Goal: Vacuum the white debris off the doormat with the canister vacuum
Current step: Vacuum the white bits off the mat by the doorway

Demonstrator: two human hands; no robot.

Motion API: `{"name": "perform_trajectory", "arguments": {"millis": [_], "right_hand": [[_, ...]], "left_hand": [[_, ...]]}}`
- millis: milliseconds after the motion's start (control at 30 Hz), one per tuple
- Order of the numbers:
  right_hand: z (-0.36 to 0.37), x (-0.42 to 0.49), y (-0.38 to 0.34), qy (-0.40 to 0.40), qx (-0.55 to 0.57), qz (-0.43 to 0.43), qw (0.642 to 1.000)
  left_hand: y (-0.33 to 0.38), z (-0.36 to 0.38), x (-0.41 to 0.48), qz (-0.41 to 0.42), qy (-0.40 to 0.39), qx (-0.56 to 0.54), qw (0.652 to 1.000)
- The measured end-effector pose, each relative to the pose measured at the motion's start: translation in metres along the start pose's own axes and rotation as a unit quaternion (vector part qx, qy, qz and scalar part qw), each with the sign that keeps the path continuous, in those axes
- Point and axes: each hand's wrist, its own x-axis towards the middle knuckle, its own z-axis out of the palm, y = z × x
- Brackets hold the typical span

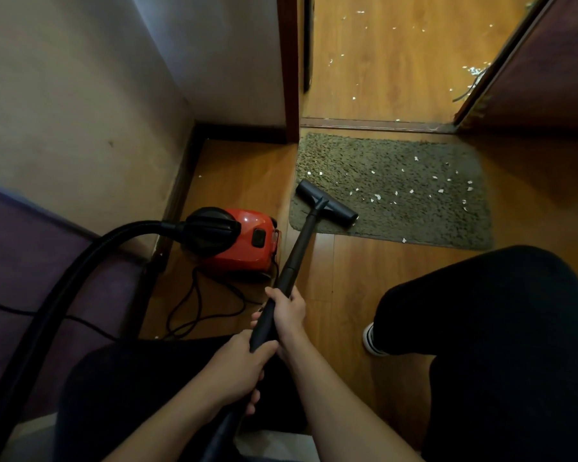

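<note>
A grey-green shaggy doormat (391, 168) lies before the doorway, with several white scraps (411, 191) scattered over its middle and right side. The black floor nozzle (326, 203) rests on the mat's left part. Its black wand (297, 251) runs back toward me. My right hand (289, 313) grips the wand higher up, and my left hand (237, 368) grips its lower end near the hose. The red canister vacuum (241, 240) sits on the wood floor left of the wand, and its black hose (80, 261) arcs off to the left.
A black power cord (197, 305) loops on the floor beside the canister. Walls close in on the left, an open door (531, 78) stands at the right. More white scraps (374, 45) litter the wood floor beyond the threshold. My dark-trousered knee (498, 311) and shoe (372, 338) are at right.
</note>
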Motion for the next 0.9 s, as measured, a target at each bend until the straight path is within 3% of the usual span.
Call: {"name": "perform_trajectory", "arguments": {"millis": [500,900], "right_hand": [[-0.023,0.041,-0.059,0.017,-0.013,-0.035,0.999],[-0.054,0.053,-0.070,0.056,0.023,-0.055,0.997]], "left_hand": [[0.045,0.029,0.056,0.017,0.002,-0.034,0.999],[0.061,0.050,0.066,0.032,-0.040,-0.004,0.999]]}}
